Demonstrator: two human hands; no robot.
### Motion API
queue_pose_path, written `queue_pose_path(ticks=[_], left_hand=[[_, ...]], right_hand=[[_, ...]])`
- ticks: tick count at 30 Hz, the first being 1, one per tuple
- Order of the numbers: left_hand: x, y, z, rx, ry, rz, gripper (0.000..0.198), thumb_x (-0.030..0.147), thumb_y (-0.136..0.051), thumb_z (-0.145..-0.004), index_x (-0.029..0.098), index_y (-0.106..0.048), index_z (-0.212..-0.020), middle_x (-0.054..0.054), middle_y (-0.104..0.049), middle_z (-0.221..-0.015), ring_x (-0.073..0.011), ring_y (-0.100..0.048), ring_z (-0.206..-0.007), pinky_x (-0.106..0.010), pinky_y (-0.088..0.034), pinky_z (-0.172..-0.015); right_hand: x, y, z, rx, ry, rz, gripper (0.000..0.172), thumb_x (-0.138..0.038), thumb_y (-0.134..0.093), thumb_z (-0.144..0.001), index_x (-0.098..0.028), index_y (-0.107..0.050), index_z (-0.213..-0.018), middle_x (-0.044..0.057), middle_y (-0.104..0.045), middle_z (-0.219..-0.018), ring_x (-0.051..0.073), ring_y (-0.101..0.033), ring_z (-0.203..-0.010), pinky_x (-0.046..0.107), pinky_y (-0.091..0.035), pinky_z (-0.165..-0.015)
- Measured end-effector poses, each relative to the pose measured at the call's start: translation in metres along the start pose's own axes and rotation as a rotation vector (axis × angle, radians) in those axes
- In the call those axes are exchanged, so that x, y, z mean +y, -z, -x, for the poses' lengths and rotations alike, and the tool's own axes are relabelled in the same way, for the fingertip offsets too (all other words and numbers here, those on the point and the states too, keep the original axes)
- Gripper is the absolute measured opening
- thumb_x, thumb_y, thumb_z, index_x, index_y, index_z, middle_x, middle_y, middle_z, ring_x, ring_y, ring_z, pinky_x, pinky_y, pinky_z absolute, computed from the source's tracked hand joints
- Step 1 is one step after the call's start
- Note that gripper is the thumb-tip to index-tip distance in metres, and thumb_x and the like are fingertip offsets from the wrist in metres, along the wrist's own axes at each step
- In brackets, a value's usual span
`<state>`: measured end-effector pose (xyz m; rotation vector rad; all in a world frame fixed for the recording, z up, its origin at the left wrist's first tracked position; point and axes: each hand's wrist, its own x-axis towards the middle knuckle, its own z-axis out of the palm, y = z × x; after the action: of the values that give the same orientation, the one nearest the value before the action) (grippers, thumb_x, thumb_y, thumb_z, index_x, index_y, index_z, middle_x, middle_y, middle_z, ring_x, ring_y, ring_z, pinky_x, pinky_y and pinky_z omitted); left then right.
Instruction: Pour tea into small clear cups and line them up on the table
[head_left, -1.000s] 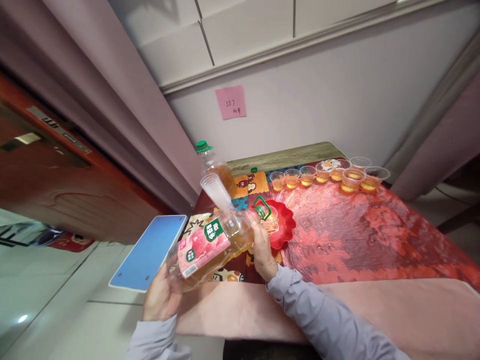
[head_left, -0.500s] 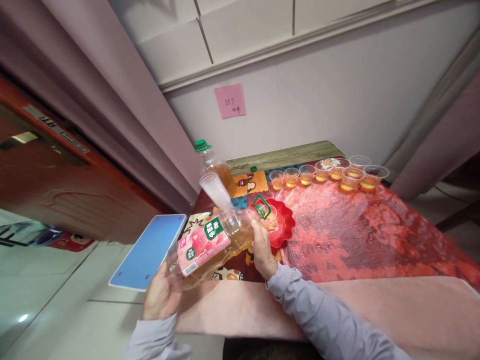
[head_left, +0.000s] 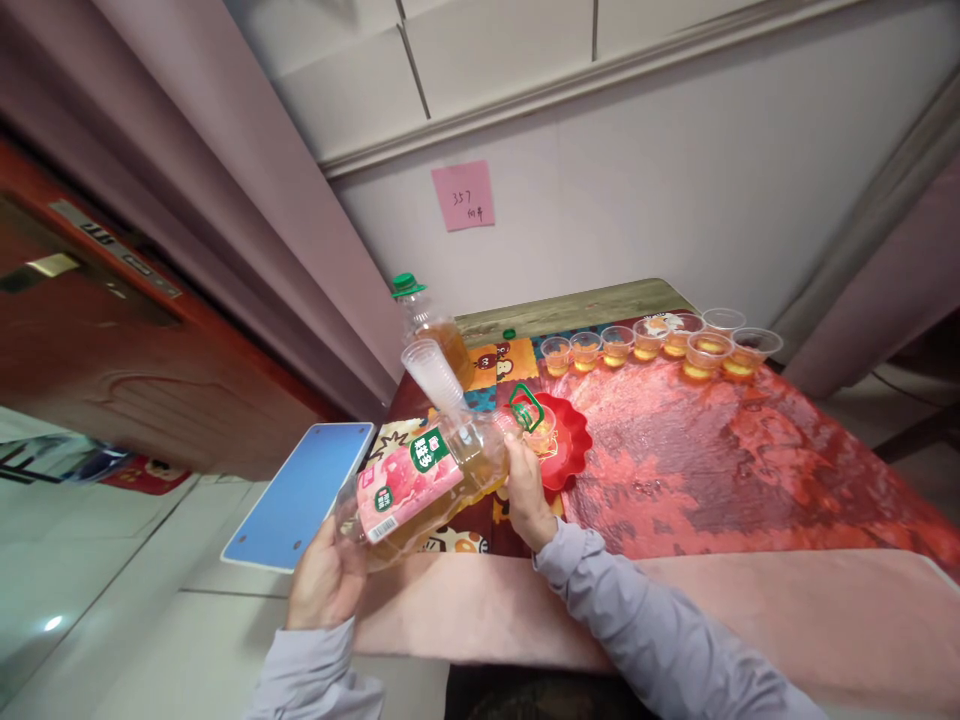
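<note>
Little has moved: left hand (head_left: 324, 580) and right hand (head_left: 531, 492) keep their fingers curled around the bottle (head_left: 411, 490), long axis slanting, neck pointing rightward and away over the red dish (head_left: 576, 455).

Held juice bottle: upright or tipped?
Tipped: the bottle slants, held between left hand and right hand, with juice lying along its lower side.

1. My left hand (head_left: 326, 585) supports the base of a tilted juice bottle (head_left: 409, 490); my right hand (head_left: 529, 495) grips it near the neck.
2. The neck, with its green handle (head_left: 539, 411), reaches over a red scalloped dish (head_left: 576, 450).
3. Beyond the bottle I see stacked clear cups (head_left: 433, 375) and a green-capped bottle (head_left: 455, 352).
4. Farther right on my table (head_left: 675, 490), cups of amber liquid (head_left: 617, 347) stand together.
5. A pink note (head_left: 463, 180) sits on the wall (head_left: 600, 200).
</note>
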<state>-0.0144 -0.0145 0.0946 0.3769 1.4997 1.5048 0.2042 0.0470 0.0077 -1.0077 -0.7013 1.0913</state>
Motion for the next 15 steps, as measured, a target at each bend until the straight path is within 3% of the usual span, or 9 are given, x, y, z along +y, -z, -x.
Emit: queue_pose_path(ticks=[5,11,15], left_hand=[[0.0014,-0.0009,0.0017,-0.009,0.039,0.058,0.044,0.020,-0.076,-0.088,0.016,-0.077,-0.131,-0.014,-0.084,-0.119,-0.0408,-0.075,-0.122,-0.045,-0.070,-0.088],[0.0018,0.0004,0.0015,-0.015,0.049,0.070,0.041,0.014,-0.074,-0.089,0.015,-0.078,-0.130,-0.013,-0.086,-0.106,-0.0373,-0.079,-0.112,-0.041,-0.070,-0.086],[0.0019,0.0004,0.0009,-0.033,0.053,0.078,0.052,0.017,-0.076,-0.088,0.016,-0.073,-0.140,-0.015,-0.083,-0.121,-0.0407,-0.076,-0.120,-0.046,-0.069,-0.090]], right_hand=[[-0.0012,-0.0010,0.0010,-0.015,-0.010,0.009,0.042,-0.054,-0.050,-0.100,-0.024,-0.078,-0.100,0.005,-0.080,-0.105,0.027,-0.067,-0.104,0.041,-0.051,-0.100],[-0.0009,-0.0007,0.0014,-0.004,-0.017,-0.009,0.044,-0.058,-0.053,-0.098,-0.023,-0.080,-0.105,0.006,-0.081,-0.112,0.029,-0.067,-0.113,0.043,-0.049,-0.107],[-0.0024,-0.0007,0.0020,-0.017,-0.020,-0.004,0.044,-0.056,-0.052,-0.099,-0.023,-0.080,-0.106,0.006,-0.081,-0.115,0.029,-0.069,-0.113,0.044,-0.050,-0.108]])
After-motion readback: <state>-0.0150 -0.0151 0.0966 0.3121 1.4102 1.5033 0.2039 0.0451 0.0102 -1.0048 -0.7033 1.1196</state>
